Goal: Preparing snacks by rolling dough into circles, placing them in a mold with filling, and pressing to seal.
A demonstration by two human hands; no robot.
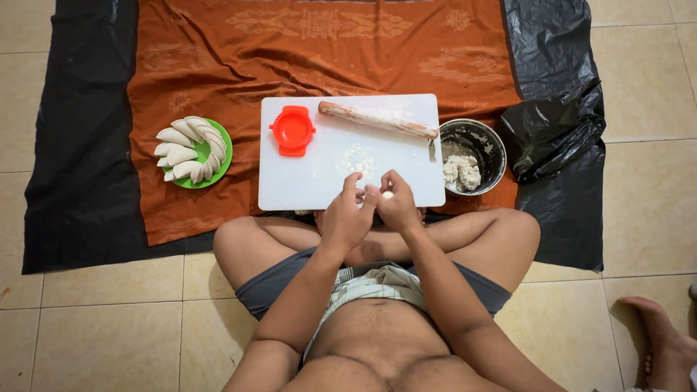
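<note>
We sit cross-legged on the tiled floor, and our two hands meet over the near edge of one white cutting board [305, 181]. Our left hand [347, 218] has its fingers curled in, the tips pinching toward the right hand. Our right hand [398, 205] closes narrowly around one small piece of dough [387, 194], which shows as a pale spot between the fingers of both hands, just above the board's front edge.

On the board we count one red dumpling press [292, 130], lying shut near the far left corner, one wooden rolling pin [377, 120] set slantwise along the far edge, and one dusting of flour [357, 160] in the middle. Just beside the board's right edge stands one metal bowl [485, 138] with one lump of dough inside. Well to the left sits one green plate [223, 149] carrying folded dumplings [190, 149]; we make out about eight, fanned in a ring. Under everything lie one orange patterned cloth [218, 65] and black plastic sheeting [80, 145]. One other person's bare foot [664, 341] shows at the lower right corner.
</note>
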